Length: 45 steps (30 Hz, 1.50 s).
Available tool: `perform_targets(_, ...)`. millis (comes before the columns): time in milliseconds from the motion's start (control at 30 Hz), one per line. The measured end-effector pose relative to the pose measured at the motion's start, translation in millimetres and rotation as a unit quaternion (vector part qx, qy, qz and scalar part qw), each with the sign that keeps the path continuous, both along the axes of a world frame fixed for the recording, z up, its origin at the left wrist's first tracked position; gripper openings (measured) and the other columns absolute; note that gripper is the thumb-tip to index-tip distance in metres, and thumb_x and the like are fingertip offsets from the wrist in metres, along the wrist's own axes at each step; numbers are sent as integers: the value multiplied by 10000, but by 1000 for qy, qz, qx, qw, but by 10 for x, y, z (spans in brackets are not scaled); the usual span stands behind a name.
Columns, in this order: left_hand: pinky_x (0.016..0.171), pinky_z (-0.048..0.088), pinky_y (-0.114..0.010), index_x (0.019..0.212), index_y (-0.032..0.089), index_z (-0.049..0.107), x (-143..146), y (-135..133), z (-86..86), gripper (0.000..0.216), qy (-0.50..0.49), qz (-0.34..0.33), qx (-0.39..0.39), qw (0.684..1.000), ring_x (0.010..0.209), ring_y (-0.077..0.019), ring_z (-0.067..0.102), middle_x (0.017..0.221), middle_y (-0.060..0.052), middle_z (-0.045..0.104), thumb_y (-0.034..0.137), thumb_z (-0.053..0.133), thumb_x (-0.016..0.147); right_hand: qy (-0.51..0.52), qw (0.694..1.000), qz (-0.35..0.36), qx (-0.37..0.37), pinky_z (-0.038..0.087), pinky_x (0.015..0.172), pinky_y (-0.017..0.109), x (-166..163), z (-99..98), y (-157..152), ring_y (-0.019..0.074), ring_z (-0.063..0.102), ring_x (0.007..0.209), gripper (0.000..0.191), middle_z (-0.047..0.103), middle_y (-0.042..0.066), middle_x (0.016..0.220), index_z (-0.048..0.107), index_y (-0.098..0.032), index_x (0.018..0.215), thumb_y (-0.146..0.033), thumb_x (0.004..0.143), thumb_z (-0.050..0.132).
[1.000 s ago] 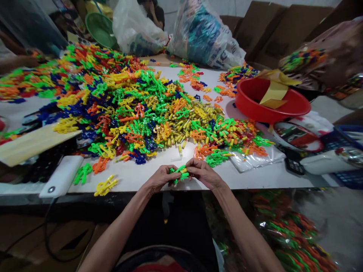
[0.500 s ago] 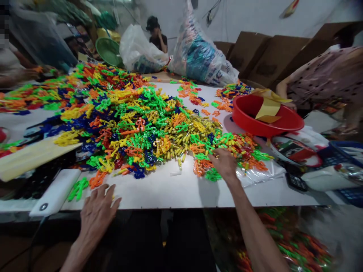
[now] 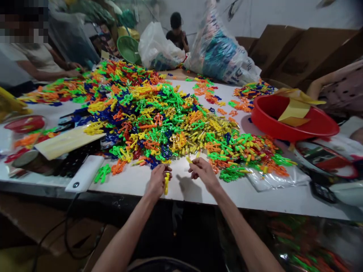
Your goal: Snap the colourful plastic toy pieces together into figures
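Observation:
A big heap of coloured plastic toy pieces (image 3: 159, 113) in green, yellow, orange and blue covers the white table (image 3: 255, 194). At the near edge my left hand (image 3: 157, 180) is closed round a yellow toy piece (image 3: 166, 183) that hangs down from its fingers. My right hand (image 3: 202, 170) is beside it, pinching a small yellow tube (image 3: 188, 160) between thumb and fingertips. The two hands are a short gap apart, just in front of the heap's near fringe.
A red basin (image 3: 295, 122) with yellow paper stands at right. A white power bank (image 3: 84, 173) and a flat board (image 3: 66, 141) lie at left, clear bags (image 3: 276, 179) at right. Other people sit at the far left and back; large sacks (image 3: 224, 53) stand behind.
Both hands were apart, the left at the table's left edge and the right in the pile. They have come back together at the near edge, each now holding a yellow piece.

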<state>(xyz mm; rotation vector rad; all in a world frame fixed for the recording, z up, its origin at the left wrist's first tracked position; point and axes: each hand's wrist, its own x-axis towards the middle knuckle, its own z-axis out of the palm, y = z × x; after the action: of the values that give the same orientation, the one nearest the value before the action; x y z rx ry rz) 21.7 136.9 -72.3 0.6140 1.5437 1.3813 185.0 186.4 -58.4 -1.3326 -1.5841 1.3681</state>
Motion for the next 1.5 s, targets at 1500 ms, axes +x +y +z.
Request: perform_targets(1500, 417, 297, -187, 682, 130, 545, 336, -16, 223, 358, 22, -364, -12, 931, 422, -47, 413, 541, 40, 507, 457, 684, 644, 93, 991, 82, -46, 304, 415, 197, 491, 147, -138, 58, 400, 407, 268, 475, -44, 506, 580, -159, 647, -413, 730, 595)
